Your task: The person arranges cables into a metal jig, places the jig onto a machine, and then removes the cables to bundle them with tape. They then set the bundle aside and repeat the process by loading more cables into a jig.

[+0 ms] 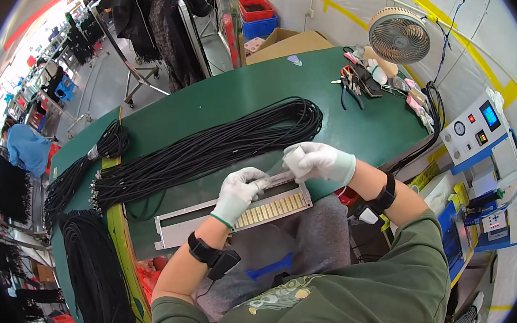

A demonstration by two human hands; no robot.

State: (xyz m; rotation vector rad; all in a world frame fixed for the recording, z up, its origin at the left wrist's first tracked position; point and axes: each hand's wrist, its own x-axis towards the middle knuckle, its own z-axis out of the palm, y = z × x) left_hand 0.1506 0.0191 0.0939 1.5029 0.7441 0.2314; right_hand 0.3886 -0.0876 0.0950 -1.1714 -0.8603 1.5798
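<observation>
Both my hands wear white gloves and are above a long silver metal frame (pixel 185 232) at the table's near edge. A row of pale yellow rectangular pieces (pixel 270 211) lies along its right half. My right hand (pixel 326 163) is closed around a small white roll (pixel 295 158), held just above the frame's right end. My left hand (pixel 240 194) is closed in a pinch over the frame's middle, pointing toward the roll; what its fingertips hold is too small to make out. Beyond my hands a long bundle of black cords (pixel 220 140) lies across the green table (pixel 204 101).
More black cord bundles (pixel 93 280) lie at the left, beside a yellow strip (pixel 119 235). Pliers (pixel 351 92) and other small tools are at the far right, near a fan (pixel 399 35). A control box (pixel 474 130) with a gauge stands right. A person in blue (pixel 28 148) sits far left.
</observation>
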